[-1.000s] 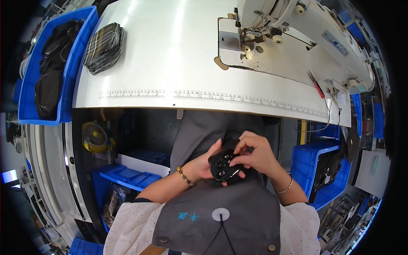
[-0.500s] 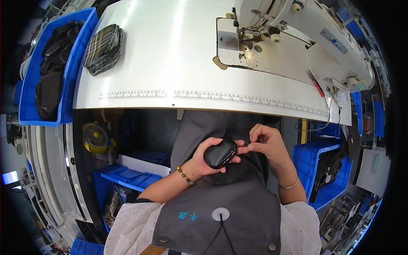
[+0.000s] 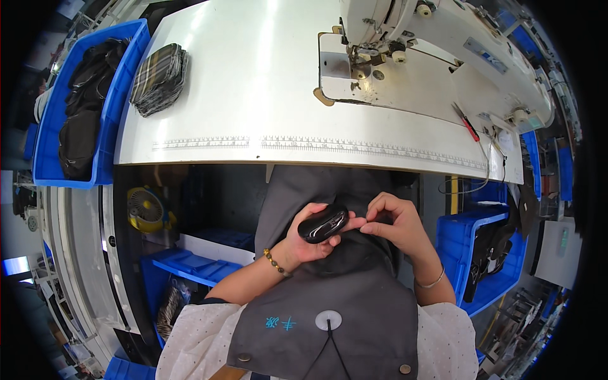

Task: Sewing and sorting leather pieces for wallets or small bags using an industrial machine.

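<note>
My left hand [image 3: 307, 246] is wrapped round a glossy black oval object [image 3: 323, 224], rounded like a small case, above my lap. Its kind does not show clearly. One left finger stretches beyond the object toward my right hand [image 3: 397, 221]. That hand is closed, thumb and fingertips drawn together beside the left fingertip; whatever they hold, if anything, is too small to make out. Under both hands lies the dark grey apron [image 3: 329, 285].
Ahead stands a white table [image 3: 253, 95] with a printed ruler, a sewing machine [image 3: 437, 38], red-handled snips [image 3: 467, 123] and a stack of plaid fabric pieces [image 3: 159, 79]. Blue bins [image 3: 109, 133] flank it. A yellow fan [image 3: 147, 209] is below at left.
The black object has turned in my left hand, so its glossy rounded face shows more. My right hand has shifted slightly left and down, still beside the left fingertip.
</note>
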{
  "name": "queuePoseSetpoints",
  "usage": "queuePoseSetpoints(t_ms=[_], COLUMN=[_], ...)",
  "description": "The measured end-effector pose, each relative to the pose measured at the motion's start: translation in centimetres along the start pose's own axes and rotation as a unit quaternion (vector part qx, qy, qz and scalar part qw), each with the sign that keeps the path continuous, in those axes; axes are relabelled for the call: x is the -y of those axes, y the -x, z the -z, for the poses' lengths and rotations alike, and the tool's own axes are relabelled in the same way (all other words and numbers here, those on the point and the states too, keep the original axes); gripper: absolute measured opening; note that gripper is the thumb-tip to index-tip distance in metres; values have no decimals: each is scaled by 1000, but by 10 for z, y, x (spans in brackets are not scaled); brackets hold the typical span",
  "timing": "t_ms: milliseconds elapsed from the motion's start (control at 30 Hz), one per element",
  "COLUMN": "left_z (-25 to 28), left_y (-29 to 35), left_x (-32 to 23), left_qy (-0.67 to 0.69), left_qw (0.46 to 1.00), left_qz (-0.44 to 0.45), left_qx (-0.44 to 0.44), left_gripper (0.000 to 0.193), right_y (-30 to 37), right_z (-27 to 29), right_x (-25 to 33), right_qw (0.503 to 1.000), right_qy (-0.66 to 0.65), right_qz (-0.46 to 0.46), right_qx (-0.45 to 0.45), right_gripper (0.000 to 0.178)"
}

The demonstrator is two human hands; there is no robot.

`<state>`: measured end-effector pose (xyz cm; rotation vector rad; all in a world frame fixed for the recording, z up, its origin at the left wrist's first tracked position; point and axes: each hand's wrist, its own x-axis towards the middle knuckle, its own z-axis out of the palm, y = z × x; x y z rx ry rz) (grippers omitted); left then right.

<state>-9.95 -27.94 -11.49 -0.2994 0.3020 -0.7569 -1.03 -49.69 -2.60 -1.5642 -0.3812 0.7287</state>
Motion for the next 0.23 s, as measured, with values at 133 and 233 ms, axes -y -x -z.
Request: queuePoseSetpoints(t_ms=[133,233], left_z=[-4,-13], left_y=[0,-4], left_x=[5,16], left_qy=[-50,-172], left_qw=[998,979], left_qz=[2,13], left_qx=[26,-113], left_gripper=[62,64], right_y=[11,20], right_z=[-5,-18], right_x=[10,12], right_qw=[984,902], right_qy=[150,356], right_qz=[100,244], right_qx=[-6,-13], right_gripper=[39,74])
